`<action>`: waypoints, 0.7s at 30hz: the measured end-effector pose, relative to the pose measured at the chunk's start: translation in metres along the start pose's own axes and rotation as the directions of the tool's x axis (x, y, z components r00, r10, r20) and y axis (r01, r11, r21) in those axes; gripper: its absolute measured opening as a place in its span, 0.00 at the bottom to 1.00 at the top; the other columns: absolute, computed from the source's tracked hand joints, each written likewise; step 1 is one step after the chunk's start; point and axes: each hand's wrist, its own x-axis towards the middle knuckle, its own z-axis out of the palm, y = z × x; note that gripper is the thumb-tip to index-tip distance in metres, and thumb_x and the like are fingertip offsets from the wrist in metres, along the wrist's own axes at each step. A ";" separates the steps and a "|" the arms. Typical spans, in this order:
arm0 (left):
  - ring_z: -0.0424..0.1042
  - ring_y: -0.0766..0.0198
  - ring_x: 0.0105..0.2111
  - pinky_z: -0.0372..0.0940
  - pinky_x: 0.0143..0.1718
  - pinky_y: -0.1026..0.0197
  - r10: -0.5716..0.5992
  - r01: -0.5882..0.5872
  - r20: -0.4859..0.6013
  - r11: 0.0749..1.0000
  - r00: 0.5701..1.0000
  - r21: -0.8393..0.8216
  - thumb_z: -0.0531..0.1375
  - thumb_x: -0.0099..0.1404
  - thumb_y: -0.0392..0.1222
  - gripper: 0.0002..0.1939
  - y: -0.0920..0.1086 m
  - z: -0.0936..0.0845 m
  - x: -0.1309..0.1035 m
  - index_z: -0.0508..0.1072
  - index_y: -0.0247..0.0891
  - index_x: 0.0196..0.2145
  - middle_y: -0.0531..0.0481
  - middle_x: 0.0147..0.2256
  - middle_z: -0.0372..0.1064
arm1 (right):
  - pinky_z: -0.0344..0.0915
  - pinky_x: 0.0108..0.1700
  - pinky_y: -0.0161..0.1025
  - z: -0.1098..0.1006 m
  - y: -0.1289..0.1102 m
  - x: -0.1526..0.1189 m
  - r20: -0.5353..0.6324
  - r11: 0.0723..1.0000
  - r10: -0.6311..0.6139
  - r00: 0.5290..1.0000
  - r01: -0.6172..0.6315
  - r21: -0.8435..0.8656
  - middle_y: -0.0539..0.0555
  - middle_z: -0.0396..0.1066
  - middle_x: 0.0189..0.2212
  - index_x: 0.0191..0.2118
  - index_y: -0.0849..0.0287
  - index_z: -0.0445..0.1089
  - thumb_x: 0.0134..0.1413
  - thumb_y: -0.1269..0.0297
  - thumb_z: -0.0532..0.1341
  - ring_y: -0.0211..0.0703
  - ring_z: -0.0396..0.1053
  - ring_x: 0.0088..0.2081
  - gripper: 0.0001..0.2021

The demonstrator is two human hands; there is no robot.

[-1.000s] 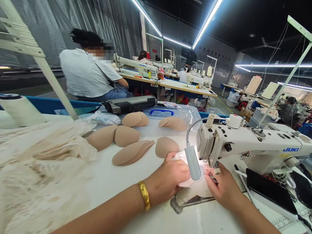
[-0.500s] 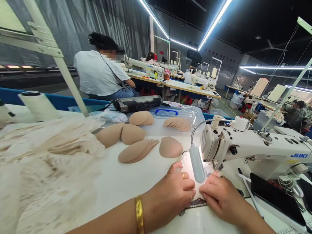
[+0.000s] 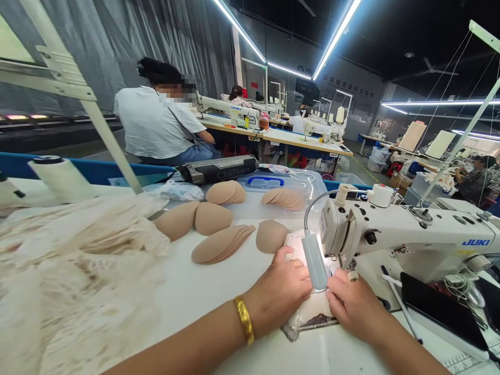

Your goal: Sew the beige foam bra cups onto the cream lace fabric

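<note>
My left hand (image 3: 282, 292), with a gold bracelet and a ring, presses down on a pale lace piece (image 3: 310, 315) lying under the head of a white sewing machine (image 3: 406, 237). My right hand (image 3: 353, 304) holds the same piece from the right, close to the needle. A small lamp (image 3: 314, 258) on a bendy neck hangs between the two hands and hides part of the fabric.
Several tan foam cups (image 3: 221, 242) lie in stacks on the white table (image 3: 203, 291). A heap of cream lace (image 3: 74, 271) fills the left. A clear plastic box (image 3: 273, 185) stands behind. A person in a white shirt (image 3: 156, 125) sits at another table.
The lace piece has slid back toward me from under the machine head, with both hands still on it. The view has shifted slightly.
</note>
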 end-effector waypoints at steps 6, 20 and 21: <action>0.72 0.53 0.38 0.48 0.58 0.36 -0.083 0.080 0.087 0.996 0.993 0.035 0.58 0.71 0.31 0.11 -0.004 -0.001 0.008 0.73 0.40 0.30 0.51 0.33 0.77 | 0.56 0.34 0.40 0.003 0.003 0.003 -0.042 0.999 -0.012 0.999 0.010 -0.043 0.52 0.67 0.30 0.34 0.55 0.66 0.64 0.72 0.54 0.46 0.63 0.32 0.09; 0.74 0.41 0.57 0.69 0.55 0.38 -0.641 0.580 0.053 0.725 0.766 0.372 0.59 0.72 0.37 0.21 0.035 -0.088 -0.160 0.76 0.41 0.61 0.36 0.64 0.70 | 0.68 0.41 0.46 0.038 0.025 -0.012 -0.083 0.990 -0.138 0.987 0.138 -0.004 0.55 0.73 0.37 0.46 0.51 0.73 0.70 0.75 0.52 0.50 0.71 0.37 0.15; 0.75 0.40 0.56 0.71 0.53 0.38 -0.647 0.592 0.017 0.708 0.762 0.386 0.59 0.72 0.38 0.19 0.029 -0.086 -0.172 0.77 0.40 0.59 0.35 0.62 0.72 | 0.69 0.42 0.46 0.035 0.016 -0.010 -0.071 0.991 -0.137 0.988 0.135 -0.024 0.55 0.72 0.35 0.43 0.52 0.73 0.69 0.76 0.52 0.50 0.71 0.38 0.15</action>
